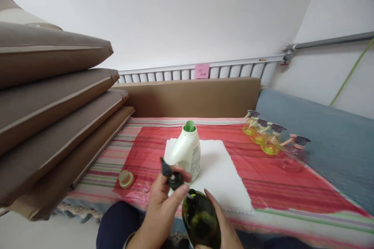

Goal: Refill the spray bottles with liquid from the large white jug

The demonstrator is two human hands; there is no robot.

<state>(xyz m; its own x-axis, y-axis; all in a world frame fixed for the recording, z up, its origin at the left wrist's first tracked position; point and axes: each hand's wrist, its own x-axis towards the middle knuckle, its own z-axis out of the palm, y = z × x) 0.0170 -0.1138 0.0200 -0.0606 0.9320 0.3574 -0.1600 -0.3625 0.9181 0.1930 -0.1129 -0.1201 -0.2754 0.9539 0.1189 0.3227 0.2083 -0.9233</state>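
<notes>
My left hand [159, 206] is closed on a black pump head [175, 180], pinched between thumb and fingers. A pale bit of its tube shows at the mouth of a dark green, see-through bottle [201, 221]. The bottle is tilted, and my right hand [223, 223] is wrapped round its right side. Just beyond my hands stands a white detergent jug [187, 146] with a green spout and no cap on. A beige cap [126, 179] lies to the left on the red sheet.
A white cloth [230, 190] lies under the jug, over a red plastic sheet [146, 140]. Several clear pump bottles [271, 144] stand in a row at right, some with yellow liquid. Stacked brown cushions [58, 105] rise at left. A pink note [201, 71] is on the radiator [226, 71].
</notes>
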